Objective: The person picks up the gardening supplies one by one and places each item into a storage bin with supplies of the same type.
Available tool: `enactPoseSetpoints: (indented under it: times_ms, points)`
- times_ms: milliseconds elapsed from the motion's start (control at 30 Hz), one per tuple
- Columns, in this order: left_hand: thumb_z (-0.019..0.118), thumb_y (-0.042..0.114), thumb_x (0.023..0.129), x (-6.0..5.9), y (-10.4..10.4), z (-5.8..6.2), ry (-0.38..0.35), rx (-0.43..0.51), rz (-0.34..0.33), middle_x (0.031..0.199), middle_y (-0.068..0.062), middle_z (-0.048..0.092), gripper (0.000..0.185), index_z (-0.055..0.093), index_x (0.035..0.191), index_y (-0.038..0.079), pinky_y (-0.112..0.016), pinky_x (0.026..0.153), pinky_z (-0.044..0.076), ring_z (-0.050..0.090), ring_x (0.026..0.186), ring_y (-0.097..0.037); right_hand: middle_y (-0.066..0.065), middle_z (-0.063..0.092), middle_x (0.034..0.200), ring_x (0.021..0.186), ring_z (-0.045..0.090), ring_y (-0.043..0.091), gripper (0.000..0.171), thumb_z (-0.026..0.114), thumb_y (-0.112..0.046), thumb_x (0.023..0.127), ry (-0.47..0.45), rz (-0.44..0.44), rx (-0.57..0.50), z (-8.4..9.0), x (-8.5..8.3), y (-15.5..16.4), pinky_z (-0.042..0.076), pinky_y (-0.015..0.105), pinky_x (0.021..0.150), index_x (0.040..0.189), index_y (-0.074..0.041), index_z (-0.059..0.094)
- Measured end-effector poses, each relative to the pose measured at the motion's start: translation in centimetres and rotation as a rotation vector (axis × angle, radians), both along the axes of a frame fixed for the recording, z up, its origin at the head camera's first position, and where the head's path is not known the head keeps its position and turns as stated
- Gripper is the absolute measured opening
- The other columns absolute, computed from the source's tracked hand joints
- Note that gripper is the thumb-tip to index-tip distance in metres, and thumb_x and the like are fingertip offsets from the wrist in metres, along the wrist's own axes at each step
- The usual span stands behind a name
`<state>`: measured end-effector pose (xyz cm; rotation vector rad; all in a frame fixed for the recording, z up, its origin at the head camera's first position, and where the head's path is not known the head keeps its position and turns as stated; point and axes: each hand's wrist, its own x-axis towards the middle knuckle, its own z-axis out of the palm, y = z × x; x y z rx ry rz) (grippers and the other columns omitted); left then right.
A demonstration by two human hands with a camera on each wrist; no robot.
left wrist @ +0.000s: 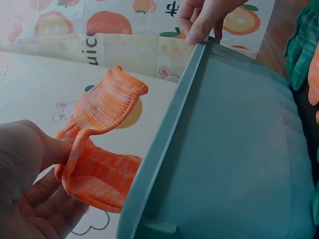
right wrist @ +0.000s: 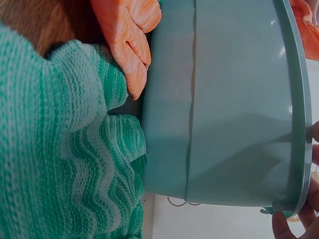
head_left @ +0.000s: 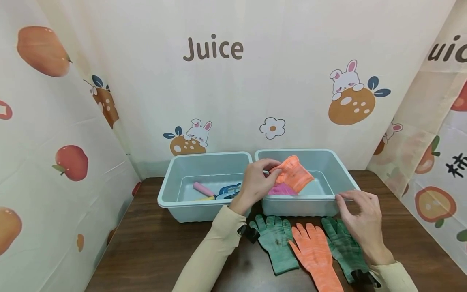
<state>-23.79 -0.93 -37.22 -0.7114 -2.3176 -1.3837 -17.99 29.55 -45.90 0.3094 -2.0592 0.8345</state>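
My left hand (head_left: 257,180) pinches the cuff of an orange knit glove (head_left: 294,173), holding it up over the right-hand blue bin (head_left: 324,178). In the left wrist view the glove's cuff (left wrist: 107,104) gapes between thumb and fingers, and its lower part dips behind the bin rim. A pink item (head_left: 282,189) lies in that bin under the glove. My right hand (head_left: 361,217) grips the bin's front right corner, thumb outside the rim. In front of the bin lie a green glove (head_left: 278,245), another orange glove (head_left: 314,255) and a second green glove (head_left: 341,243), partly beneath my right arm.
A second blue bin (head_left: 208,159) stands at the left, close beside the first. Inside it are a pink-handled tool (head_left: 203,189), a blue-handled tool (head_left: 229,189) and something yellow. Both bins sit on a dark wooden table (head_left: 153,247) against a printed cloth backdrop (head_left: 226,93).
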Motion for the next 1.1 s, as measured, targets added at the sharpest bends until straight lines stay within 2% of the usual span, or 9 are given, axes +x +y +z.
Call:
enactPoseSetpoints:
  times_ms: [267, 533, 933, 1100]
  points:
    - [0.073, 0.02, 0.103, -0.4, 0.8, -0.4, -0.027, -0.023, 0.0, 0.109, -0.005, 0.08, 0.019, 0.08, 0.117, 0.011, -0.017, 0.077, 0.056, 0.074, 0.09, -0.014, 0.023, 0.074, 0.097, 0.107, 0.044, -0.003, 0.013, 0.081, 0.0, 0.083, 0.012, -0.003, -0.003, 0.1, -0.1, -0.2, 0.029, 0.02, 0.096, 0.096, 0.002, 0.079]
    - [0.071, 0.02, 0.103, -0.8, 1.8, -0.1, -0.049, -0.023, -0.029, 0.108, -0.004, 0.08, 0.019, 0.08, 0.118, 0.011, -0.018, 0.078, 0.055, 0.072, 0.092, -0.011, 0.023, 0.075, 0.097, 0.106, 0.045, -0.002, 0.013, 0.081, 0.0, 0.083, 0.009, -0.004, 0.001, 0.1, 0.0, -0.1, 0.029, 0.02, 0.096, 0.096, 0.002, 0.079]
    - [0.07, 0.022, 0.104, -1.8, 2.8, -0.3, -0.044, -0.081, 0.003, 0.104, -0.001, 0.08, 0.018, 0.081, 0.116, 0.013, -0.016, 0.075, 0.051, 0.068, 0.087, -0.006, 0.023, 0.074, 0.096, 0.105, 0.046, -0.001, 0.013, 0.081, 0.0, 0.084, 0.009, 0.002, 0.006, 0.2, -0.1, -0.1, 0.028, 0.019, 0.097, 0.096, 0.003, 0.078]
    - [0.07, 0.024, 0.104, -2.2, 3.1, -0.2, -0.086, -0.087, 0.014, 0.105, 0.001, 0.08, 0.018, 0.081, 0.116, 0.015, -0.016, 0.074, 0.051, 0.065, 0.084, -0.002, 0.024, 0.074, 0.096, 0.107, 0.044, -0.005, 0.012, 0.08, -0.002, 0.085, -0.006, 0.006, 0.003, 0.0, -0.1, 0.1, 0.027, 0.018, 0.099, 0.096, 0.003, 0.079]
